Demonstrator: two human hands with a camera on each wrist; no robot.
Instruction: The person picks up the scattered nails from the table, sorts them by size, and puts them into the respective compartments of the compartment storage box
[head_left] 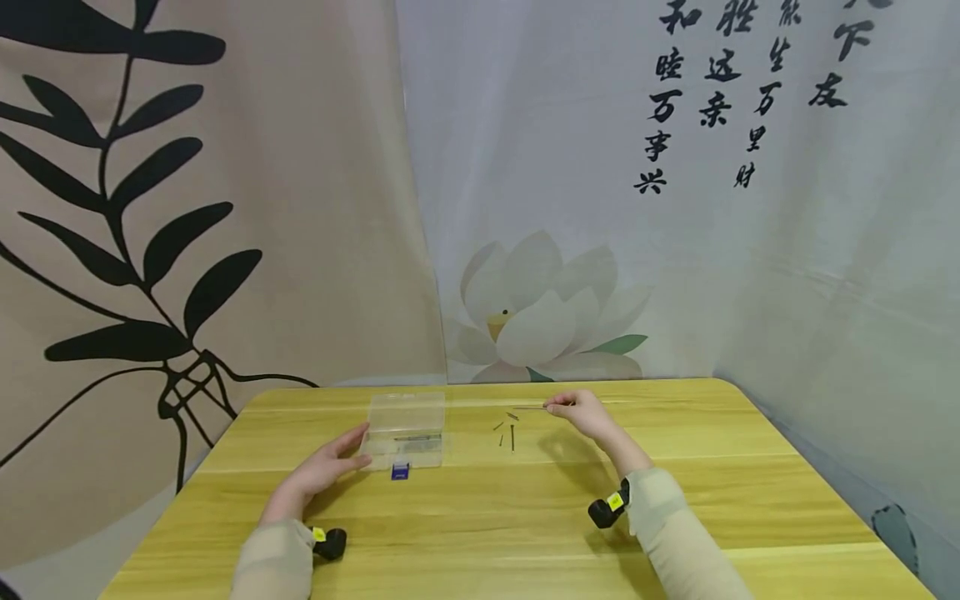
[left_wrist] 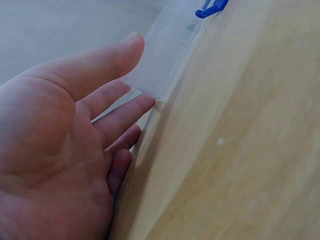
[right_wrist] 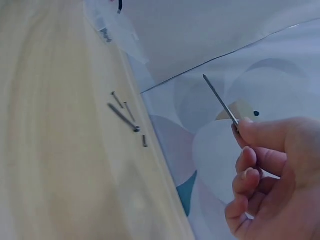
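And the right hand [head_left: 587, 414] pinches a slim, pointed metal nail [right_wrist: 220, 100]; the left hand [head_left: 324, 471], fingers extended, touches a clear plastic rectangular box [head_left: 408, 411] on the streaky-grained table [head_left: 450, 533].

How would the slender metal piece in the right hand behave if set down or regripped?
Held near one end, the metal piece juts out straight, so probably stiff. Its sheen suggests smoothness, so it may slip. Being slender, it might roll.
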